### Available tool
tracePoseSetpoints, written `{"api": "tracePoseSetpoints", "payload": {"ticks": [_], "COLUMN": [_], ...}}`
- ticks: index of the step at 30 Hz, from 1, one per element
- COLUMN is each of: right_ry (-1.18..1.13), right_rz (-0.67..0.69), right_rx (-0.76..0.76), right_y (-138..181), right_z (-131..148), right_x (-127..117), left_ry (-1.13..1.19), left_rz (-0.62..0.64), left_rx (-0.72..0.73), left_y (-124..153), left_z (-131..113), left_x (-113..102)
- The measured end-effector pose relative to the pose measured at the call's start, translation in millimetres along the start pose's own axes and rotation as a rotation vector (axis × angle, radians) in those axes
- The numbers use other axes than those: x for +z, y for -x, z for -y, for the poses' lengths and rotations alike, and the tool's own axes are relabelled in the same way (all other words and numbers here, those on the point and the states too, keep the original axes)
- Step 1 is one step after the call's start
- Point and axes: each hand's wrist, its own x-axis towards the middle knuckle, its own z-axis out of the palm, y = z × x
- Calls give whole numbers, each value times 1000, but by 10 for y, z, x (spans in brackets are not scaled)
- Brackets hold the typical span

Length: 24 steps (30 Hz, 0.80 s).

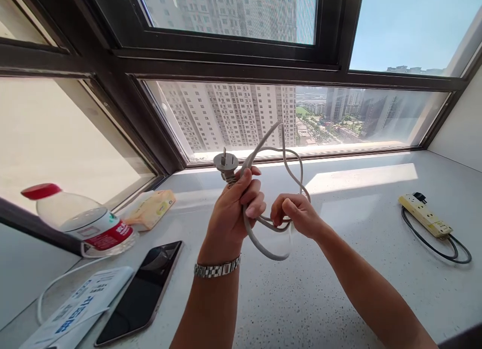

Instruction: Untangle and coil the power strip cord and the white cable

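- The left hand [231, 208] is closed in a fist around a grey cable [263, 238], gripping it just below the plug [226, 163]; several turns of cable pass through the fist.
- The plug sticks up out of the top of that fist, prongs pointing upward.
- The right hand [295, 213], just right of the plug hand, pinches one strand of the cable between thumb and curled fingers; the fingers are nearly shut on it.
- The cable loops up above both hands and hangs in a curve below them, held in the air over the counter [301, 299].
- A watch [217, 268] sits on the left wrist, below the plug.
- Left of the plug, a bottle [81, 218] with a red cap lies on its side on the counter; a yellow packet [152, 208] lies between it and the plug.
- Below and left of the plug, a phone [141, 291] lies flat, with a white pack [79, 309] just beside it.
- Well to the right of the plug, a power strip [425, 216] rests on the counter with its black cord [448, 246] curled next to it.
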Motion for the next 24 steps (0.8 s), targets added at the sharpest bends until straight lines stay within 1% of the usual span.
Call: {"api": "tracePoseSetpoints", "payload": {"ticks": [2, 6, 9, 11, 13, 16, 18, 21, 22, 24], "right_ry": [67, 180, 313, 360, 406, 570, 715, 907, 955, 1026], "right_rz": [96, 179, 221, 248, 286, 285, 208, -26, -120, -271], "right_rx": [-19, -81, -183, -221, -235, -314, -390, -458, -451, -367], "right_y": [26, 74, 77, 61, 40, 23, 31, 73, 91, 120], "right_z": [25, 53, -25, -124, -242, -448, -621, -939, -1047, -1230], "right_x": [43, 125, 208, 252, 269, 241, 197, 106, 69, -22], "left_ry": [74, 208, 217, 188, 158, 141, 155, 197, 212, 235], "left_rz": [-31, -99, -71, -38, -12, 39, 61, 53, 47, 48], "left_rx": [51, 222, 309, 325, 311, 297, 296, 285, 280, 279], "left_y": [70, 180, 242, 284, 327, 385, 406, 405, 401, 398], "left_z": [-140, -329, -400, -431, -460, -500, -520, -529, -528, -527], "left_x": [-32, -54, -33, -14, 2, 23, 34, 35, 30, 12]}}
